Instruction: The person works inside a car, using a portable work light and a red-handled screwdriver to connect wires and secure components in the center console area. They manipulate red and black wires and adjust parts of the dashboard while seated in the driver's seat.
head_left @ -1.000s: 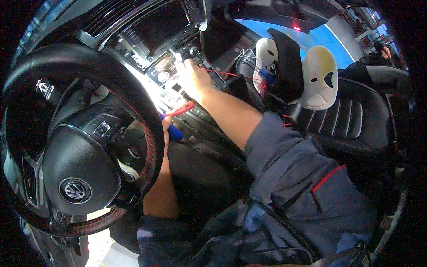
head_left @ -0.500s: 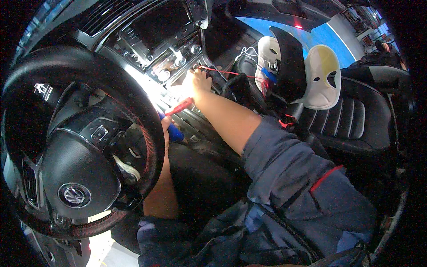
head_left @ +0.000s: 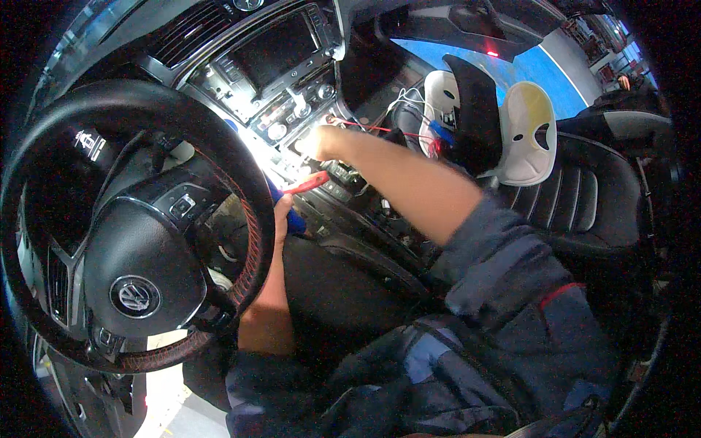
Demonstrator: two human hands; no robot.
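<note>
My left hand [head_left: 282, 209], partly behind the steering wheel [head_left: 252, 255], is closed on a red-handled tool [head_left: 312, 182]. The tool's working end is not visible. A blue object [head_left: 295, 222] shows against the same hand; its kind is unclear. Reaching across from the right, my right hand [head_left: 320, 141] is low on the opened centre console [head_left: 337, 191], just below the climate control panel [head_left: 288, 115]. Glare washes out that hand and its fingers are hidden, so whether it grips anything does not show.
Bright light [head_left: 255, 150] floods the console beside the wheel. Thin red wires [head_left: 380, 129] run toward the passenger side. Pale shaped panels [head_left: 529, 135] and a dark panel [head_left: 471, 102] stand by the black passenger seat [head_left: 569, 193]. Above the controls sits a dark display [head_left: 276, 55].
The view has shifted, so the dashboard sits lower in the picture. My right forearm has swung flatter and its elbow moved right. My left hand still holds the red-handled tool.
</note>
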